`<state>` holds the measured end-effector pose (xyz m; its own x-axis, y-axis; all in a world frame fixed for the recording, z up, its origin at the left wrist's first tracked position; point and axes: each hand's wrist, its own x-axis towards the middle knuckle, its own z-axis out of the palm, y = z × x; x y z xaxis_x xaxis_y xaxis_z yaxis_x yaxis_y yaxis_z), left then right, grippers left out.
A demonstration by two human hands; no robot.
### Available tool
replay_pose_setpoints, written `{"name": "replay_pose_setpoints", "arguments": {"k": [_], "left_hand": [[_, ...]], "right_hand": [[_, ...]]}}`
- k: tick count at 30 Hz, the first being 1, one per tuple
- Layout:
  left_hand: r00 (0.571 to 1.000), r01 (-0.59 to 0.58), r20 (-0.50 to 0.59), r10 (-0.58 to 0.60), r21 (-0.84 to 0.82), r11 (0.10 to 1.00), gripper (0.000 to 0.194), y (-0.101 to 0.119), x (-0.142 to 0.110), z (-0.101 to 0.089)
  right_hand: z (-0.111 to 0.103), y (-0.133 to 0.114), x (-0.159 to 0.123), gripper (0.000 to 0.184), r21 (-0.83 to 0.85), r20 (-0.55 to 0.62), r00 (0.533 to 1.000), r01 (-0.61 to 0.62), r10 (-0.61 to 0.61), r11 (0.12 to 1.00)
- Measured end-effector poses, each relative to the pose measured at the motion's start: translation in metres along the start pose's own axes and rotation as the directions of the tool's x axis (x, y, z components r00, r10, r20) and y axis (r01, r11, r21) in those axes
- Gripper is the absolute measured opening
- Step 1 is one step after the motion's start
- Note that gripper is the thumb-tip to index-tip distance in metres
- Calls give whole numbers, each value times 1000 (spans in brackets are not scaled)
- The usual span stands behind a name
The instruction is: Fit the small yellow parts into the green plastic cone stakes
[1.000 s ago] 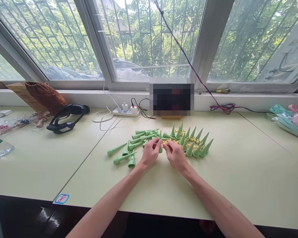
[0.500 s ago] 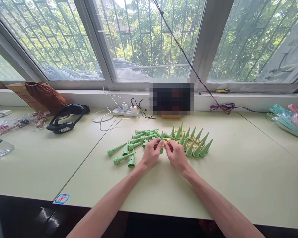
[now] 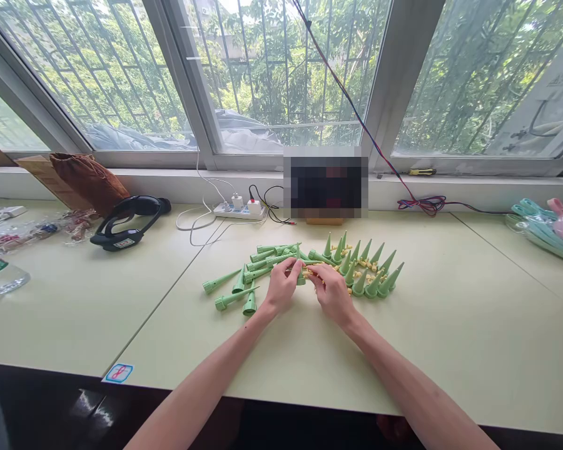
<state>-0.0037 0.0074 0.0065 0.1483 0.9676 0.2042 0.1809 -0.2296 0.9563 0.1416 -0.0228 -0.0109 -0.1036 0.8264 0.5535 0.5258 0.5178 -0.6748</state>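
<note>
Pinching a green cone (image 3: 298, 255) Upright

A blue-edged tag (image 3: 119, 373) bears a red, 8-like mark. Hollow green spikes (image 3: 232, 298) with ribbed ends lie left of the left hand (image 3: 283, 287), which pinches the smooth cone. The right hand (image 3: 332, 292) draws its fingertips together at a yellow piece (image 3: 308, 273), hold unclear. Tapered cones (image 3: 388, 281) stand rightmost.

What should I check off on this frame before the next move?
1. Left hand holds a green cone: ok.
2. Right hand has a firm pinch on a yellow piece: cannot tell, fingertips too small.
3. Cones at right upright: ok.
4. Cones at left all upright: not ok, several lie down.
5. Power strip away from both hands: ok.
</note>
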Motion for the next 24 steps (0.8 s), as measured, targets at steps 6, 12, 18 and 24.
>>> {"name": "replay_pose_setpoints", "arguments": {"k": [6, 12, 18, 24], "left_hand": [[999, -36, 4, 36, 14, 999, 35, -2, -2, 2], [996, -85, 15, 84, 63, 994, 36, -4, -3, 2], [994, -110, 33, 107, 80, 991, 34, -6, -4, 2], [994, -107, 36, 105, 58, 993, 34, -4, -5, 3]], "right_hand": [[0, 1, -1, 23, -14, 10, 1000, -1, 1, 1000], [0, 2, -1, 26, -26, 37, 998, -48, 49, 999], [1, 3, -1, 33, -38, 60, 994, -90, 92, 995], [2, 3, -2, 38, -28, 73, 991, -110, 112, 994]]}}
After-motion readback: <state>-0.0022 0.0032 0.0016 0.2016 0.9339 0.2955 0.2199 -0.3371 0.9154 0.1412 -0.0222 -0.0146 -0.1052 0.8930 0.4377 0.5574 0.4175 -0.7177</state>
